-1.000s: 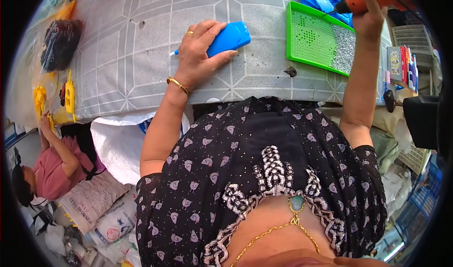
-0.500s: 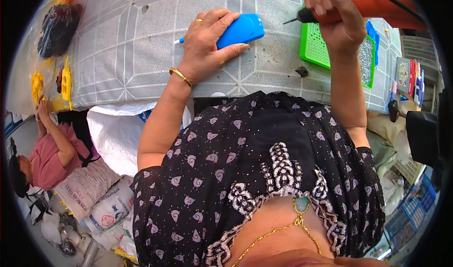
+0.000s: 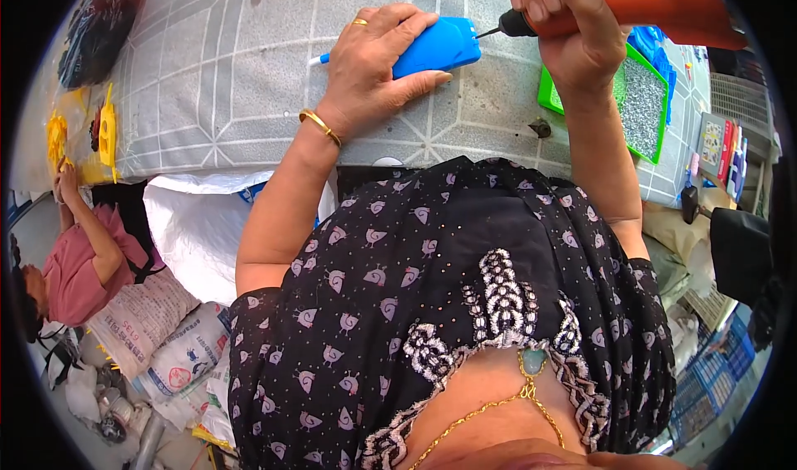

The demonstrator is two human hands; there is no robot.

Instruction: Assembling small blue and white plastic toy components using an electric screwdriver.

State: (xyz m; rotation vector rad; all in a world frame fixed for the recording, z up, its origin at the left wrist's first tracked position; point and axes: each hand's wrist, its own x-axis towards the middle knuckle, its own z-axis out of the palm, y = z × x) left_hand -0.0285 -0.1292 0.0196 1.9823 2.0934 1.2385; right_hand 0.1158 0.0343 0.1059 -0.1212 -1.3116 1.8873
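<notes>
My left hand (image 3: 374,63) is closed over a blue plastic casing (image 3: 452,45) and presses it onto the grey tablecloth. A thin blue stem with a white tip (image 3: 319,59) sticks out on the left of that hand. In my right hand (image 3: 574,30) is an orange electric screwdriver (image 3: 656,7), held level with its black nose to the left. Its thin bit (image 3: 488,32) reaches the casing's right end, where small screw points show; whether it sits in a screw I cannot make out. Behind my right wrist lies a green tray (image 3: 662,129) of small silvery screws.
A small dark cone-shaped piece (image 3: 540,128) lies on the tablecloth (image 3: 274,71). Yellow plastic parts (image 3: 108,134) and a black bag (image 3: 98,34) are at the far left, near a co-worker in a pink top (image 3: 91,254). A white sack (image 3: 195,229) hangs below the table edge.
My right hand has brought the screwdriver left, so its bit now meets the casing's end. My left hand and the casing have shifted slightly right and away from me.
</notes>
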